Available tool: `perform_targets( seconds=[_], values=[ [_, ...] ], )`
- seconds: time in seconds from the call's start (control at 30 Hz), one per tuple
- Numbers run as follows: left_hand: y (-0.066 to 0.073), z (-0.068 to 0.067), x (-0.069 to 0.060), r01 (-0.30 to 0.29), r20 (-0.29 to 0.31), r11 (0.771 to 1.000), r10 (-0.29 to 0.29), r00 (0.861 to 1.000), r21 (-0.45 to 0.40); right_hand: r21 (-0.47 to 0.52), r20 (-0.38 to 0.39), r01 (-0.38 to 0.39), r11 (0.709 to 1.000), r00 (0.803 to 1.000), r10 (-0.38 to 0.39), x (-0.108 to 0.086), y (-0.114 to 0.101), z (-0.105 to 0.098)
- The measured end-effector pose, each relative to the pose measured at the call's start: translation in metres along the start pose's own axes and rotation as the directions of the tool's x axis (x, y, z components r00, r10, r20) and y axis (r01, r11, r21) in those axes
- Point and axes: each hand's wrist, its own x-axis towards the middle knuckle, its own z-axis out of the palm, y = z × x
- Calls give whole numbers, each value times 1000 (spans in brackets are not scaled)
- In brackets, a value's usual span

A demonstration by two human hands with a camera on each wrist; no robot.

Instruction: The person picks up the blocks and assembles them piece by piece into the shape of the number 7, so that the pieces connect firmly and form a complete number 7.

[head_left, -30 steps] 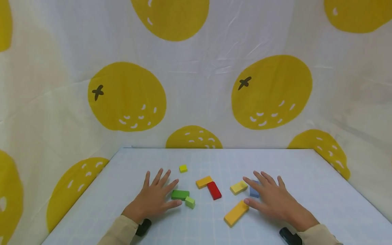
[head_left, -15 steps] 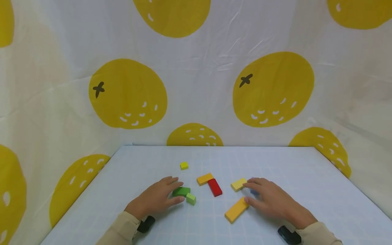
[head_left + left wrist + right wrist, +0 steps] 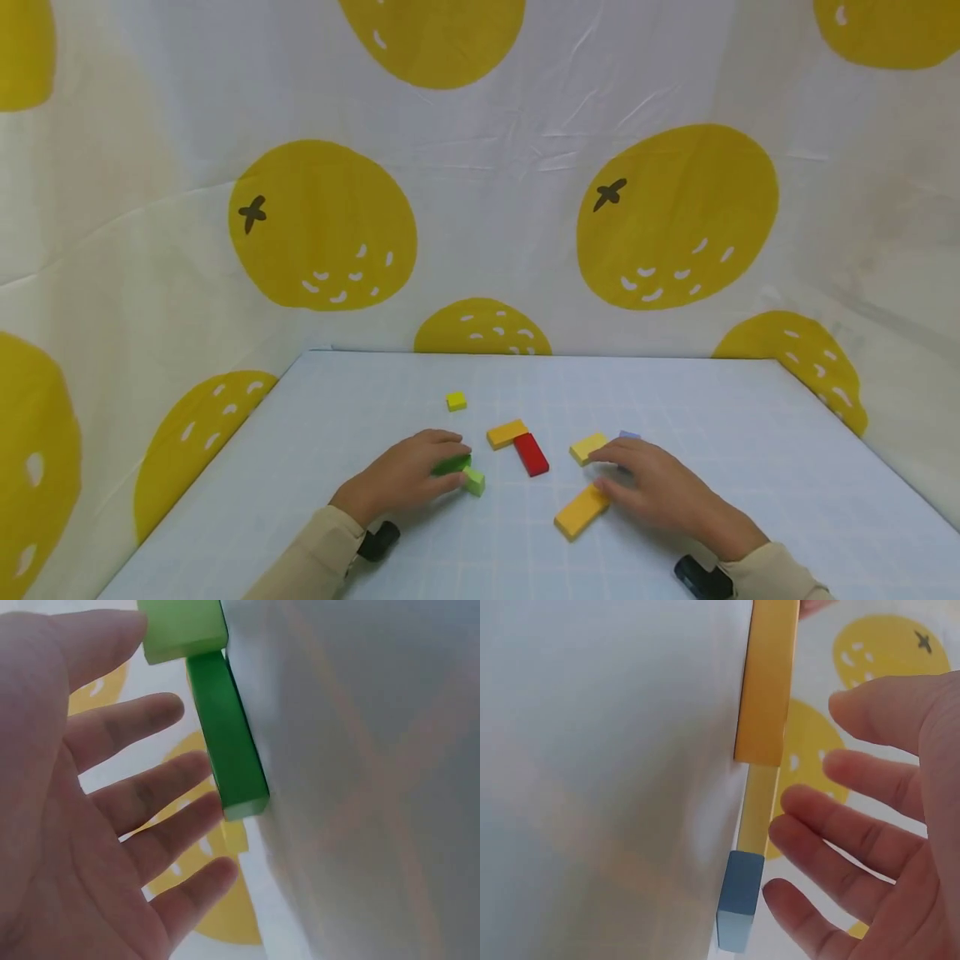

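In the head view the left hand (image 3: 408, 473) hovers over the dark green block (image 3: 452, 464), its thumb beside the light green block (image 3: 474, 481). The left wrist view shows its fingers spread and relaxed beside the dark green block (image 3: 229, 735), holding nothing. The right hand (image 3: 660, 487) is above the blue block (image 3: 629, 434), mostly hidden by it, with fingertips near the pale yellow block (image 3: 588, 448) and thumb by the long orange block (image 3: 581, 513). In the right wrist view its fingers are apart and hold nothing, near the blue block (image 3: 740, 889).
Between the hands a red block (image 3: 531, 454) lies against a smaller orange block (image 3: 507, 433). A small yellow block (image 3: 456, 401) sits farther back on the white table (image 3: 360, 392). Behind the table hangs a cloth with yellow fruit shapes.
Both hands have lowered their raised, spread fingers towards the blocks. The left hand has shifted slightly right and now covers more of the dark green block. The head view has tilted a little.
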Motion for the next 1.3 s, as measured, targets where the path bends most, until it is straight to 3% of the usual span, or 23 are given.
perform_targets(
  seconds=[0.3, 0.53, 0.83, 1.3],
  values=[
    [15, -1, 12, 38, 19, 999, -37, 999, -36, 97, 94, 42, 994, 994, -52, 1, -7, 0],
    [24, 2, 26, -14, -16, 999, 13, 1000, -36, 115, 120, 70, 991, 989, -84, 3, -11, 5],
    [48, 7, 60, -89, 11, 995, 89, 996, 38, 180, 165, -14, 984, 986, -16, 0, -10, 5],
    [67, 8, 89, -63, 64, 997, 59, 996, 50, 266, 203, 61, 962, 972, -118, -3, 0, 1]
  ],
)
